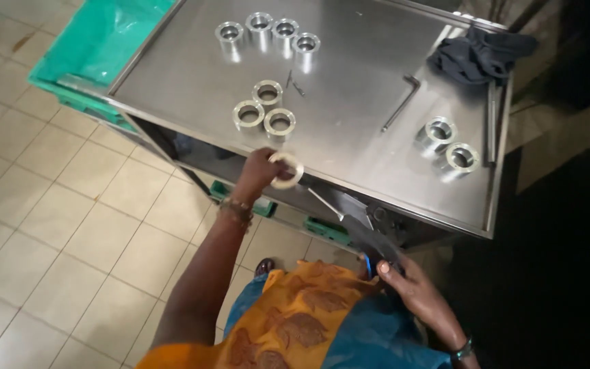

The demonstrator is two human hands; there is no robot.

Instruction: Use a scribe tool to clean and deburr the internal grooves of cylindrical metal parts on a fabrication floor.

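One metal ring [286, 170] is being gripped in left hand [262, 172] at the steel surface [350, 123] front edge. Nine rings are sitting on top already. Right hand [404, 280] is clasping a dark tool [370, 236] lower down.

Items obscured, cropped or unclear:
- Green bin [103, 41]: running off the top edge, its near side lying under the tabletop [350, 102] rim
- Dark cloth [481, 55]: folds blurring into shadow, shape unclear
- Two small thin metal pieces [293, 83]: showing too small to tell their kind
- Blue-handled tool [371, 246]: grey blade smearing with motion, handle hiding under the right hand [411, 283]
- Metal ring [286, 170]: near arc hiding behind the left hand [261, 174] grip
- Lower shelf [322, 229]: contents sitting in shadow, green pieces only partly showing
- Right side of the room: lying too dark to read
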